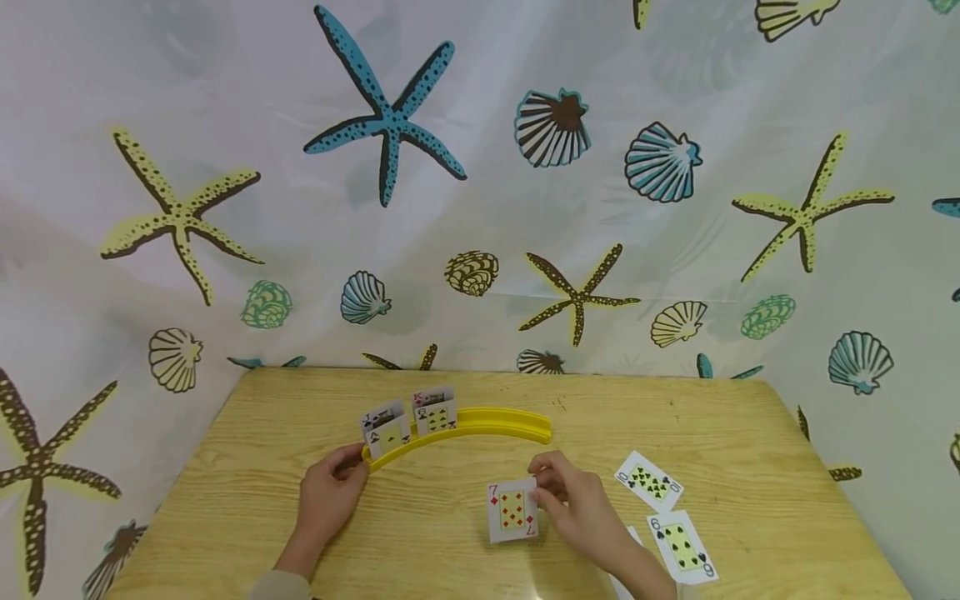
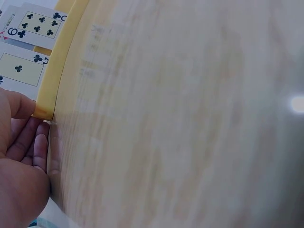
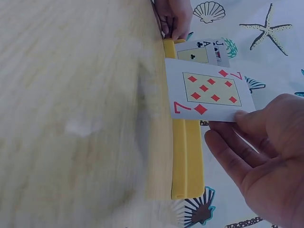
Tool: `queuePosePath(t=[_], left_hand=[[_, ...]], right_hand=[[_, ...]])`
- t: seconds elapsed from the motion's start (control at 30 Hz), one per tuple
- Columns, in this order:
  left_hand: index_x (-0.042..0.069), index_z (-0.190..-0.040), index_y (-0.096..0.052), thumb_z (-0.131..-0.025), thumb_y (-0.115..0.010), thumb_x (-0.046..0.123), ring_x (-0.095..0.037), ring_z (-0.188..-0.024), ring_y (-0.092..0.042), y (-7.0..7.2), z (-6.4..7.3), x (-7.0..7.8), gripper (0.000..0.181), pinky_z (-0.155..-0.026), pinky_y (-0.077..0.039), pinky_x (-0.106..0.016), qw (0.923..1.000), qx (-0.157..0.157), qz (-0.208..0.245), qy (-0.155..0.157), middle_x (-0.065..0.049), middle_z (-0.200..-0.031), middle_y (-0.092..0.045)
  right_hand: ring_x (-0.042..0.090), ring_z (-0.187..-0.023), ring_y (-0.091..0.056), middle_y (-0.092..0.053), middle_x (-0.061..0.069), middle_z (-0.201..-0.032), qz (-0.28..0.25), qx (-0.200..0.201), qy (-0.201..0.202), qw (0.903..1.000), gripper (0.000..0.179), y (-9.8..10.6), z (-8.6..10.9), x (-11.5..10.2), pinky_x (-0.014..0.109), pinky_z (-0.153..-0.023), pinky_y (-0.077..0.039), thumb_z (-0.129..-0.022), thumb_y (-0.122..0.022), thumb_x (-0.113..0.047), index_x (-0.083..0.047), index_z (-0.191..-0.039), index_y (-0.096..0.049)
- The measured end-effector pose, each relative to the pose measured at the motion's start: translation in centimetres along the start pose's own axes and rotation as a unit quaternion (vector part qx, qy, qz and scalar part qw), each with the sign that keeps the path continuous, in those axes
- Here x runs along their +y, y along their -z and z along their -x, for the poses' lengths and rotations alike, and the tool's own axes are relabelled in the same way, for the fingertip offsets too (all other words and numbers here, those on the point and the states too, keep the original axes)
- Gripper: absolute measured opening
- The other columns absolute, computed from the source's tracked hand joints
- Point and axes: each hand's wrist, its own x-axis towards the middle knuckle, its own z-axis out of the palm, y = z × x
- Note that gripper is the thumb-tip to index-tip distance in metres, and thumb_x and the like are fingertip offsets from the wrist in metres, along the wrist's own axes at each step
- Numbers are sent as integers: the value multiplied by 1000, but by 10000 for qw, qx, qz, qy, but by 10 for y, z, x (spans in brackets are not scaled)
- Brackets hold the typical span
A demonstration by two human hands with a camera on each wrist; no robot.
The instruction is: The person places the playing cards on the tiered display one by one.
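My right hand (image 1: pixel 581 500) pinches the seven of diamonds (image 1: pixel 513 511) by its right edge, with the card face towards me. In the right wrist view, the card overlaps the curved yellow card holder (image 3: pixel 186 161). At the holder's left end, my left hand (image 1: pixel 330 492) grips it between thumb and fingers (image 2: pixel 40 147). Two pairs of cards stand in the holder's left half: an ace of clubs (image 1: pixel 390 438) before a jack (image 1: pixel 383 414), and a six of clubs (image 1: pixel 437 419) before a red king (image 1: pixel 433 395). The rear cards are partly hidden.
On the wooden table (image 1: pixel 420 533), a ten of clubs (image 1: pixel 649 481) and a six of spades (image 1: pixel 682 547) lie face up at the right. Another card (image 1: pixel 621 588) shows partly under my right forearm. A curtain with starfish and shells (image 1: pixel 480 192) hangs behind the table.
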Motion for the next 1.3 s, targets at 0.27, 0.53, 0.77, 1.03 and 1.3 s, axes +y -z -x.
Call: queuePosePath(t=[0.27, 0.53, 0.77, 1.03, 1.3], left_hand=[[1, -130, -72, -100, -65, 8, -6, -92, -68, 0, 1, 1, 32, -76, -52, -11, 10000, 36, 11, 19, -21, -123, -75], [0, -130, -72, -99, -66, 8, -5, -91, -69, 0, 2, 1, 32, -75, -52, -12, 10000, 72, 33, -26, -22, -121, -76], [1, -131, -72, -100, -66, 9, -3, -91, -68, 0, 0, 0, 33, -76, -53, -12, 10000, 29, 19, -75, -21, -123, -76], [0, -130, -72, -100, -66, 8, -13, -95, -73, 1, 0, 1, 32, -76, -52, -12, 9999, 57, 37, -74, -22, -122, -76], [1, -133, -71, -101, -65, 10, -7, -95, -70, 0, -1, -1, 34, -77, -52, -11, 10000, -27, 89, 5, -22, -126, -75]], right_hand=[[17, -87, -72, -76, 8, -97, 165, 260, 199, 9993, 10, 3, -23, 0, 23, -72, -60, -100, -68, -1, -6, -108, -68], [23, -90, -72, -74, 10, -99, -65, 429, -193, 9989, 11, 2, -39, 2, 18, -73, -59, -100, -67, 1, -6, -108, -69], [19, -89, -71, -73, 9, -97, -35, 628, -172, 9979, 10, -1, -49, 5, 17, -71, -59, -100, -67, 2, -6, -106, -68], [19, -89, -71, -74, 7, -97, 1, 764, 0, 9971, 10, 0, -61, 6, 18, -70, -59, -100, -68, -1, -9, -106, -69], [20, -91, -71, -74, 7, -98, 218, 828, 60, 9963, 9, -2, -71, 9, 20, -72, -59, -100, -69, -3, -8, -107, -69]])
